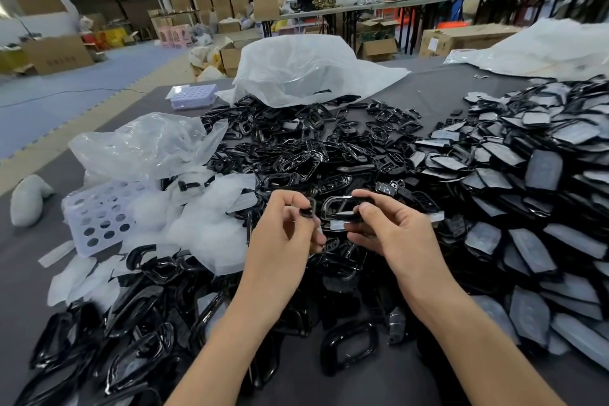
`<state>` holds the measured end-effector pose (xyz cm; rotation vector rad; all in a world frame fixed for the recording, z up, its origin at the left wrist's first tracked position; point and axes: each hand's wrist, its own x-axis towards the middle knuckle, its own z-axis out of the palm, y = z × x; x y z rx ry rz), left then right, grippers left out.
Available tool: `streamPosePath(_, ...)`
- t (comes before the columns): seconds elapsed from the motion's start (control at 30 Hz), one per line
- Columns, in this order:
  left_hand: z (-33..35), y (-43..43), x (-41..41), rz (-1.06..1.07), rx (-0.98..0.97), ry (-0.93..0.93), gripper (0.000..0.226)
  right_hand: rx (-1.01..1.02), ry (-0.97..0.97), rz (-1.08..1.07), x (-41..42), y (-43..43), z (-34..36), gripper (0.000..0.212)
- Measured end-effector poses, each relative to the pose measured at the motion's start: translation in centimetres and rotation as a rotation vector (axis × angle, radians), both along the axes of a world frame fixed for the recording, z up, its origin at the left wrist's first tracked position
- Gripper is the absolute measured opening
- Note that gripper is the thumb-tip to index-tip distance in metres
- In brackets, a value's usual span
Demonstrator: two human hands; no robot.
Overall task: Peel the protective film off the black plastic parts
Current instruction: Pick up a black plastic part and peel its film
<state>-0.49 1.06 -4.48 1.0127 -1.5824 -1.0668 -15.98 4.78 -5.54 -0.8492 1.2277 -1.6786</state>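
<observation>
Your left hand pinches a small black bit, your right hand grips a black frame: mid-peel, it seems, so pull gently.

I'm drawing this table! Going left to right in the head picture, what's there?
Grey lump → white tray with holes → left hand pinching a small black part → right hand gripping a black frame → pile of film-covered parts.

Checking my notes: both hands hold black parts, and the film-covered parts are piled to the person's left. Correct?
No: the head view shows the film-covered parts piled to the right. The left hand and right hand do hold black parts.
</observation>
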Motion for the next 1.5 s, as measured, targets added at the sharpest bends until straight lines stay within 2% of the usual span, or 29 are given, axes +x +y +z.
streamPosePath(0.07, -0.1, -0.2, -0.1, -0.013, 0.115, 0.104, 0.015, -0.004, 0.076, -0.027, 0.0, 0.0, -0.2, 0.024)
streamPosePath(0.13, 0.0, -0.3, -0.1, -0.04, 0.209, 0.223, 0.02, -0.001, 0.187, -0.049, 0.1, -0.1, -0.5, 0.024)
streamPosePath(0.2, 0.0, -0.5, -0.1, -0.012, 0.194, 0.255, 0.01, -0.001, 0.258, -0.049, 0.2, -0.2, -0.8, 0.024)
streamPosePath(0.3, -0.1, -0.5, -0.2, 0.037, 0.152, 0.163, 0.006, -0.003, 0.285, -0.024, 0.5, -0.2, -0.9, 0.024)
streamPosePath(0.37, -0.3, -0.4, -0.2, 0.026, 0.115, 0.094, 0.016, -0.005, 0.284, -0.009, 0.6, -0.1, -0.8, 0.024)
streamPosePath(0.47, -0.4, -0.2, -0.1, 0.035, -0.086, -0.116, 0.025, -0.016, 0.212, 0.042, 0.6, -0.1, -0.4, 0.024)
streamPosePath(0.57, -0.4, 0.1, -0.4, 0.086, -0.189, -0.199, 0.02, -0.025, 0.104, 0.121, 0.8, 0.1, 0.0, 0.024)
streamPosePath(0.67, -0.5, 0.1, -0.4, 0.117, -0.183, -0.12, 0.022, -0.029, 0.03, 0.159, 0.8, 0.2, 0.3, 0.024)
streamPosePath(0.77, -0.4, 0.0, -0.4, 0.032, -0.022, 0.038, 0.021, -0.034, -0.022, 0.201, 0.8, 0.2, 0.4, 0.026)
streamPosePath(0.87, -0.1, 0.1, -0.3, -0.037, 0.045, 0.102, 0.025, -0.033, -0.008, 0.228, 0.7, 0.2, 0.5, 0.026)
streamPosePath(1.1, 0.6, -0.6, 1.5, -0.225, 0.058, -0.08, 0.036, -0.06, 0.137, 0.261, 0.7, 0.6, 0.7, 0.025)
streamPosePath(1.2, 0.5, -0.7, 1.6, -0.203, 0.017, -0.129, 0.035, -0.048, 0.133, 0.27, 0.8, 0.6, 0.8, 0.024)
streamPosePath(1.37, 0.7, -0.7, 1.9, -0.209, -0.033, -0.134, 0.035, -0.057, 0.139, 0.275, 0.7, 0.6, 0.9, 0.023)
streamPosePath(1.5, 0.9, -0.6, 2.1, -0.268, 0.081, -0.07, 0.025, -0.04, 0.068, 0.316, 0.7, 0.7, 1.2, 0.026)
